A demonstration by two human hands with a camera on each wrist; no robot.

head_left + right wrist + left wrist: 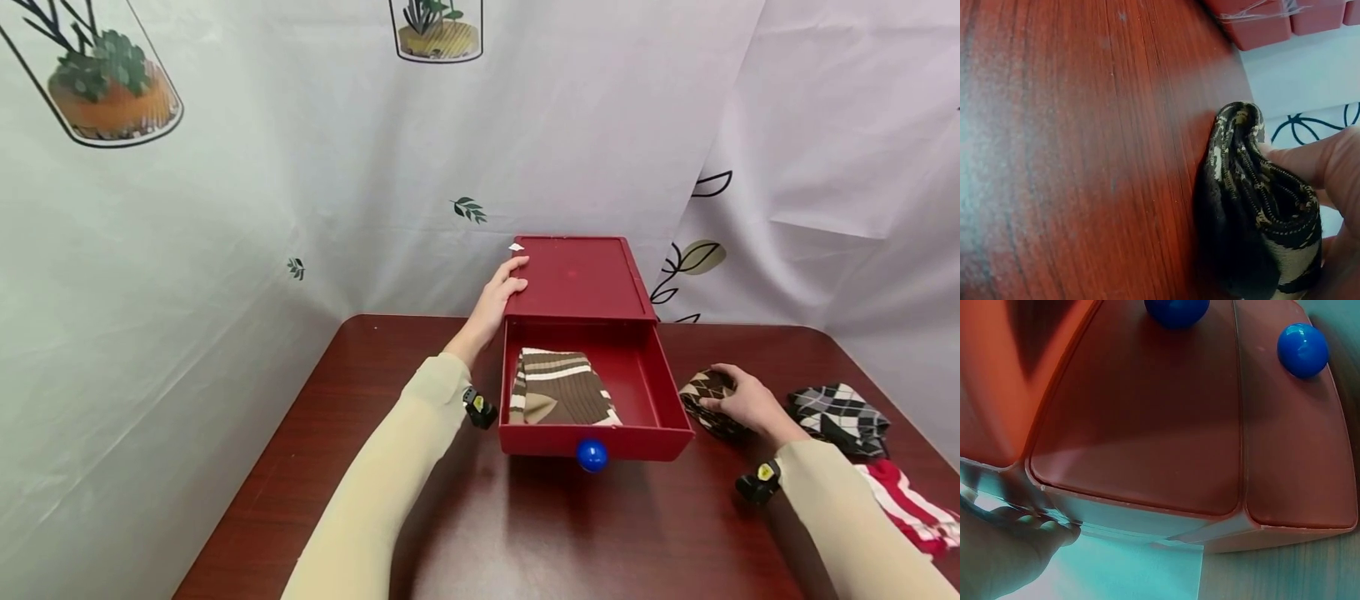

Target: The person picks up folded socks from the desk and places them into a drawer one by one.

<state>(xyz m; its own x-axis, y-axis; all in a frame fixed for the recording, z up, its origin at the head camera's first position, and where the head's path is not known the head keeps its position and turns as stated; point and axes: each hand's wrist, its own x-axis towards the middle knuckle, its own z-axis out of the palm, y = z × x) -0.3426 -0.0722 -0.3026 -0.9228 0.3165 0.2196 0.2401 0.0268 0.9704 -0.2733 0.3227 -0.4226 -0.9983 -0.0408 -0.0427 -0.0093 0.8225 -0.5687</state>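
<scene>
A red drawer unit point(577, 275) stands at the back of the table, its top drawer point(592, 442) pulled out by a blue knob point(592, 455). Inside the drawer, toward the left, lies a folded brown striped sock point(562, 387). My left hand point(491, 304) rests at the unit's left side, fingertips on its top edge. To the right of the drawer, my right hand point(742, 404) pinches a folded brown-and-black argyle sock point(1260, 206) between thumb and fingers, close over the table.
Farther right lie a grey-and-black argyle sock point(840, 417) and a red-and-white striped sock point(911, 504). More blue knobs point(1304, 350) stick out from the unit's front below the pulled-out drawer. A white patterned cloth point(585, 125) hangs behind the table point(337, 433).
</scene>
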